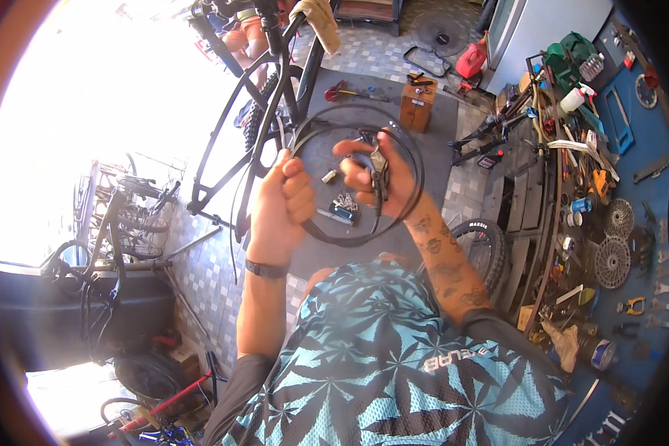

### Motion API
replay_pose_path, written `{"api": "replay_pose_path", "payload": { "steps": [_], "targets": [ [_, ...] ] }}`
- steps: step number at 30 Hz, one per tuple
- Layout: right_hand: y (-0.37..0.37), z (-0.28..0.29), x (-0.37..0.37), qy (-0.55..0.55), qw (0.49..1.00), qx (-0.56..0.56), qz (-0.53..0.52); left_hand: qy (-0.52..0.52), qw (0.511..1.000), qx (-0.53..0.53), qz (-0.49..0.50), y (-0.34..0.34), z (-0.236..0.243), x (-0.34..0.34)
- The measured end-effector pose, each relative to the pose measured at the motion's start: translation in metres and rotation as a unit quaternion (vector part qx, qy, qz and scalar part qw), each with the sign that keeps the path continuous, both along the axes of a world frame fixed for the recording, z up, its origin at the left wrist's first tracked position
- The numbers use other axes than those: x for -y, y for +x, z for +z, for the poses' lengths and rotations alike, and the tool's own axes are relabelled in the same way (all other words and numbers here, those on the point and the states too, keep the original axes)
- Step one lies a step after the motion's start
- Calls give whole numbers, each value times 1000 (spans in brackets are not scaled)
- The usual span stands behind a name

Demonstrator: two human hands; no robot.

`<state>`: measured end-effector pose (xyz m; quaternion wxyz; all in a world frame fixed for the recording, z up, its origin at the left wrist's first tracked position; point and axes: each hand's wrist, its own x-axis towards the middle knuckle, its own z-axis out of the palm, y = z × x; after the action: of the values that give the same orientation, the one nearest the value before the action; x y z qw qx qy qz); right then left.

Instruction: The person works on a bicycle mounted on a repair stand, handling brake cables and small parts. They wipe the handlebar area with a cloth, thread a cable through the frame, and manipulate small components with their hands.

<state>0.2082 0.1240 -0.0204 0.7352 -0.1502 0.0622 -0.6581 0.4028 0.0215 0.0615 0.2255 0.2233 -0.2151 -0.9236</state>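
Observation:
My left hand (284, 199) is closed in a fist around one side of a coiled black brake hose (349, 241), and a loose end hangs below it. The loops stand out in the air between my two hands. My right hand (394, 175) holds a silver and black brake lever (380, 165), with some fingers curled around it and the hose running down from its body. Just beyond my left hand stands a dark bicycle frame (273, 111), held up off the floor. How the hose passes inside my left fist is hidden.
A dark mat (431, 167) below carries a wooden box (418, 104), a red-headed tool (336, 91) and small parts. On the right, a cluttered bench (554, 223) adjoins a blue tool board (635, 126); a tyre (483, 245) leans nearby. A person (247, 37) is beyond the frame.

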Motion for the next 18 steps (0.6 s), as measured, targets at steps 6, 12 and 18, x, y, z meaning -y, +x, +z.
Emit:
{"api": "replay_pose_path", "payload": {
  "steps": [6, 12, 18],
  "targets": [
    [-16, 10, -14, -88, 995, -50, -12, -45, 988, 87, 120, 9, 0, 7],
    [-12, 15, -5, 1, 999, -6, -33, -118, 972, 147, 139, 3, 16, 11],
    [4, 6, 3, -55, 991, -100, 76, -160, 964, 211, 14, -7, 4, 2]
  ]
}}
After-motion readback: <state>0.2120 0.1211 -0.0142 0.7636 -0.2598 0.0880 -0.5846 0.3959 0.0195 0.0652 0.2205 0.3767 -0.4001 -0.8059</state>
